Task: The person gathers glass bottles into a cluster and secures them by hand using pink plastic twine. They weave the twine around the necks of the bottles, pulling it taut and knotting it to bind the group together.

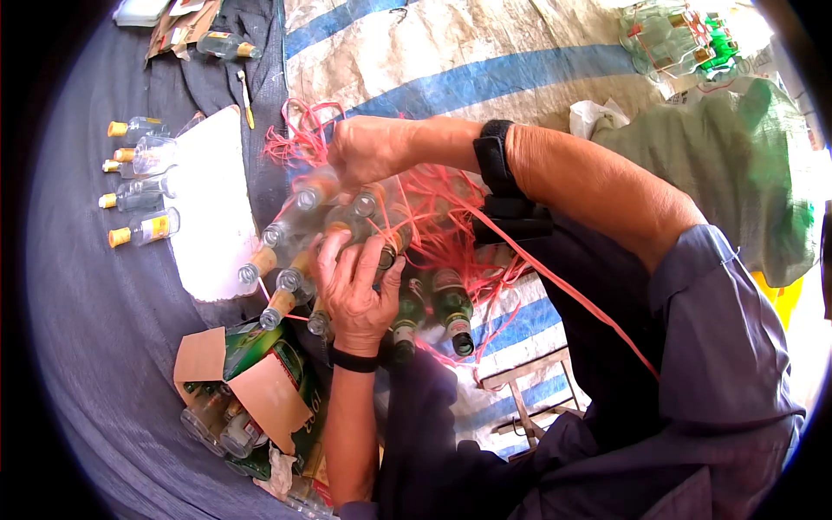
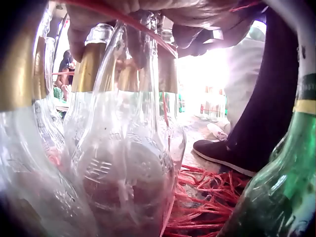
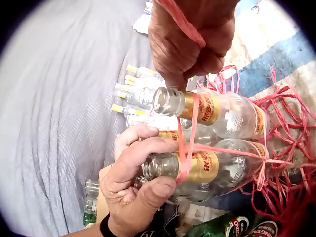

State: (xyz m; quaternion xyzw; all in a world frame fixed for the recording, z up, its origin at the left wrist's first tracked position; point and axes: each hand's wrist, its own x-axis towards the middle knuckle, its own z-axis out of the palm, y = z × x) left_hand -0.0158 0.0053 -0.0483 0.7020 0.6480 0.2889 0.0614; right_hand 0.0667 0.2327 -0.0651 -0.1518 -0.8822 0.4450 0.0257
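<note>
A cluster of clear glass bottles [image 1: 308, 192] with gold neck labels stands between my hands. Pink plastic string [image 3: 190, 148] loops round the necks of two bottles and crosses between them. My left hand [image 1: 351, 286] curls its fingers and thumb round a bottle neck [image 3: 152, 168] at the near side. Just above the far bottle [image 3: 229, 113], my right hand [image 3: 192, 44] is curled in a fist with pink string, a strand of which crosses its back. In the left wrist view, clear bottles [image 2: 123, 163] stand close together below the left fingers.
Two green bottles [image 1: 451, 303] stand beside the cluster, near a heap of loose pink string [image 1: 442, 234]. An opened carton [image 1: 269, 394] holds more bottles. Several bottles [image 1: 143, 191] lie by a white board [image 1: 212, 208]. A tied bundle of bottles [image 1: 672, 39] is at the far right.
</note>
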